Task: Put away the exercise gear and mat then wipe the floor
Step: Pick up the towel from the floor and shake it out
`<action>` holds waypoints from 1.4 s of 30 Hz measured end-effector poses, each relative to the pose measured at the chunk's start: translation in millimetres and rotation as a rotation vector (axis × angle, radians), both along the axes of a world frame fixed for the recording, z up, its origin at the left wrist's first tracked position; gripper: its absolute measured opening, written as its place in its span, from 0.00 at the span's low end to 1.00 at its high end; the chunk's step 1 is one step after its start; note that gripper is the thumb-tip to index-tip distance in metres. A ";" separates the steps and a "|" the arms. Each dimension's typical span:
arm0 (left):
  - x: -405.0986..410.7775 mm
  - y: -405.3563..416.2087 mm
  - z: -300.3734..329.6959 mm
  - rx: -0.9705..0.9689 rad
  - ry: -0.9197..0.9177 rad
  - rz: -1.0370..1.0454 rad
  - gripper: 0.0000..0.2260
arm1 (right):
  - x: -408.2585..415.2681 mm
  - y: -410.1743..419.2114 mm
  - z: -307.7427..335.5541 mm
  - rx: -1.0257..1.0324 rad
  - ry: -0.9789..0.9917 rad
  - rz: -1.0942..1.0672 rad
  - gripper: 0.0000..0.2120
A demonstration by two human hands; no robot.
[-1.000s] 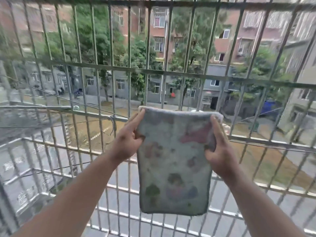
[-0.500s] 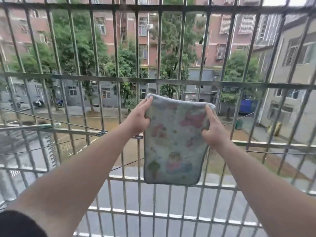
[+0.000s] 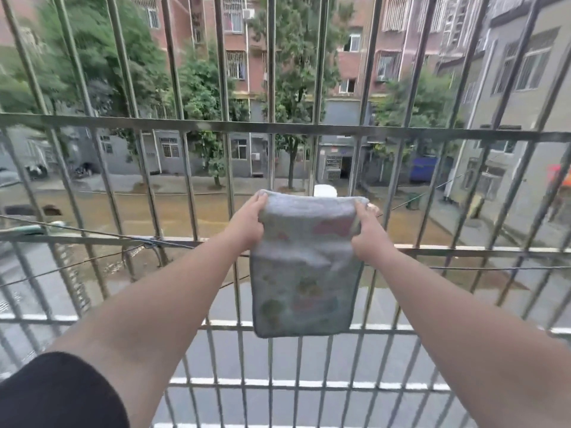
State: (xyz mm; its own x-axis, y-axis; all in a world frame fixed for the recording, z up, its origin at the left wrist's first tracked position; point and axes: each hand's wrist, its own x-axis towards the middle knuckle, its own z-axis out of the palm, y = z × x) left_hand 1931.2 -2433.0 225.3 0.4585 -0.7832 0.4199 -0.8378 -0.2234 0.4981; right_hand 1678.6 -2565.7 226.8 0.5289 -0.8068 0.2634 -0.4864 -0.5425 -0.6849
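The printed figures on the pale blue rectangular terry cloth [image 3: 304, 273] are blurred and cannot be made out, and the cloth's upper corners are hidden under the fingers of both hands. A small white object [image 3: 325, 191] just beyond the cloth's top edge is mostly covered and cannot be identified. The forearms are cut off by the lower frame edge; a black sleeve [image 3: 58, 393] is seen at the near left.

One cloth is held up at centre, in front of the grey metal window grille [image 3: 278, 128], with its long axis vertical, its top edge level and its bottom edge hanging free. Slight folds are seen across its upper half.

Two hands are counted. The upper left corner is pinched by the left hand [image 3: 247, 223], and the upper right corner is pinched by the right hand [image 3: 367, 236], fingers curled over the fabric.
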 end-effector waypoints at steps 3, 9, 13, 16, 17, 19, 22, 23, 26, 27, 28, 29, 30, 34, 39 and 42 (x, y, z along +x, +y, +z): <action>12.5 -16.4 -20.4 0.039 0.036 -0.001 0.35 | 11.3 -20.8 -21.3 0.070 -0.016 0.027 0.43; 21.5 -26.8 -63.4 0.150 0.098 0.031 0.36 | 23.6 -41.3 -59.0 -0.006 0.102 0.003 0.42; 15.5 -19.8 -73.4 0.180 0.048 0.071 0.33 | 32.5 -40.0 -75.7 -0.082 0.346 -0.045 0.37; 7.6 -12.9 -72.8 0.168 -0.055 0.099 0.22 | 29.1 -40.8 -81.7 -0.173 0.332 -0.046 0.27; 5.1 -11.0 -73.4 0.154 -0.062 0.093 0.19 | 26.9 -40.0 -82.9 -0.191 0.309 -0.041 0.23; -0.2 -5.5 -72.2 0.125 -0.023 0.062 0.13 | 21.9 -34.9 -83.2 -0.164 0.264 -0.010 0.17; -12.6 11.4 -66.1 0.114 -0.058 0.022 0.10 | 13.1 -19.5 -79.9 -0.260 0.181 0.044 0.13; -18.2 18.9 -65.9 0.078 -0.175 0.000 0.09 | 8.9 -12.9 -78.7 -0.375 0.168 0.048 0.13; -34.0 38.6 -74.0 -0.046 -0.495 -0.104 0.10 | -2.6 13.0 -80.1 -0.633 0.125 0.093 0.17; -39.3 43.7 -76.1 -0.041 -0.543 -0.128 0.12 | -5.4 23.6 -81.1 -0.666 0.155 0.130 0.19; -44.4 48.2 -78.3 -0.022 -0.570 -0.140 0.13 | -8.1 35.8 -83.0 -0.684 0.215 0.162 0.20; -50.5 52.7 -79.0 -0.007 -0.588 -0.147 0.14 | -10.4 45.7 -87.8 -0.692 0.284 0.183 0.21; -55.7 56.8 -79.6 0.008 -0.600 -0.150 0.15 | -13.1 54.6 -92.9 -0.704 0.339 0.188 0.22; -67.2 73.7 -81.4 0.155 -0.630 -0.132 0.14 | -26.9 69.1 -111.6 -0.720 0.450 0.145 0.17; -69.8 94.3 -84.0 0.253 -0.628 -0.207 0.15 | -39.7 75.8 -116.3 -0.713 0.520 0.077 0.18; -73.3 101.5 -84.3 0.257 -0.636 -0.194 0.17 | -40.1 84.4 -111.7 -0.694 0.563 0.054 0.19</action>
State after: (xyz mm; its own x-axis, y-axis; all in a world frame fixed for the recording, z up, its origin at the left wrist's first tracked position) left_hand 1857.9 -2331.6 141.0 0.0285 -0.9360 0.3509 -0.9850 -0.0859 -0.1493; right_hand 1638.6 -2481.3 115.1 0.7597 -0.5325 0.3732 -0.6133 -0.7776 0.1388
